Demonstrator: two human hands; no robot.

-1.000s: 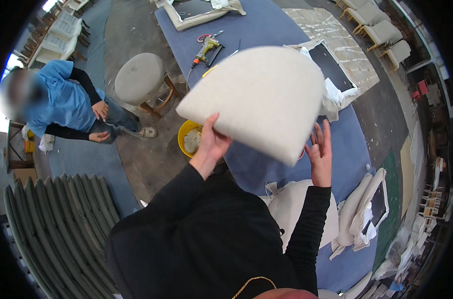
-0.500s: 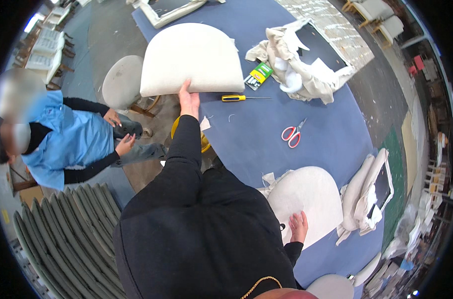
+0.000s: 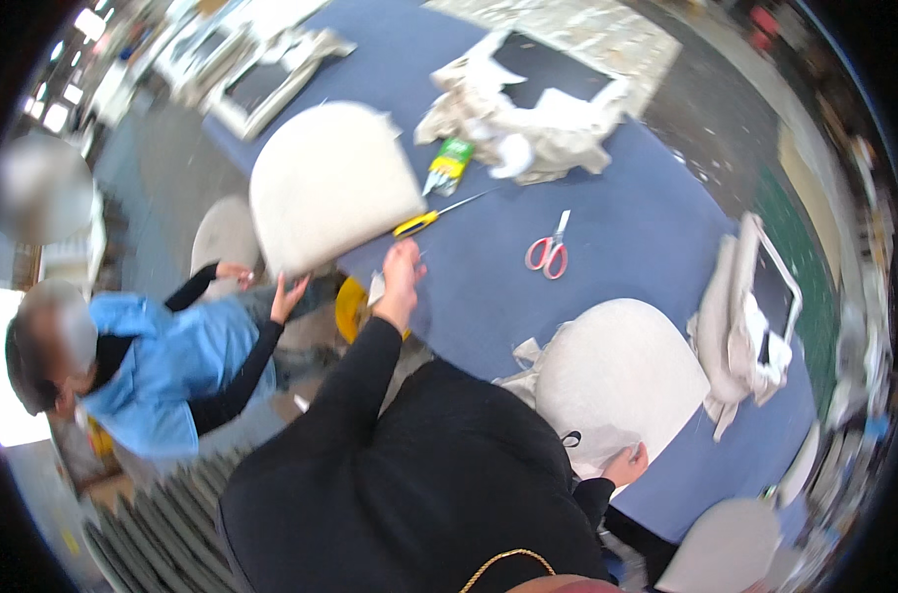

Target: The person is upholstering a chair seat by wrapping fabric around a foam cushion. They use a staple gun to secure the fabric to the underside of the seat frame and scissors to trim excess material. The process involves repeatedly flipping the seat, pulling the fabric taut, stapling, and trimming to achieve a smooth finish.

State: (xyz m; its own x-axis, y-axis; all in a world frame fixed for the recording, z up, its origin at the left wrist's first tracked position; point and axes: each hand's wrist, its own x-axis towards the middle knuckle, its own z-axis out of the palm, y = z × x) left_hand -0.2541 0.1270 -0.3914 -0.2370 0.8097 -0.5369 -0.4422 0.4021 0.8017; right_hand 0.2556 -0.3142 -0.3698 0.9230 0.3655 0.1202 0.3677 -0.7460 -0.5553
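My left hand [image 3: 402, 282] is just off the near edge of a cream padded seat [image 3: 335, 188], beside a yellow-handled screwdriver [image 3: 416, 223]. Its fingers are half bent, slightly smeared, with nothing seen in them. A second pale seat [image 3: 617, 366] with a rounded end lies on the table at the right. Over its near corner, my right hand [image 3: 627, 465] has its fingers closed on a thin, see-through pale cloth [image 3: 603, 443]. A small black loop [image 3: 571, 439] shows next to that cloth. Red-handled scissors [image 3: 548, 255] lie between the two seats.
The blue-topped table [image 3: 637, 217] also bears a green-yellow packet [image 3: 449, 166], a frame with crumpled fabric [image 3: 558, 109] and another covered frame [image 3: 750, 306]. At the left stands a person in a blue shirt [image 3: 172, 366], hands near the cream seat. Stacked grey-green panels [image 3: 163, 524] are below.
My left hand has let go of the cream seat, which now rests lower and tilted on the table's left side. My right hand has closed on the thin cloth. The view has turned.
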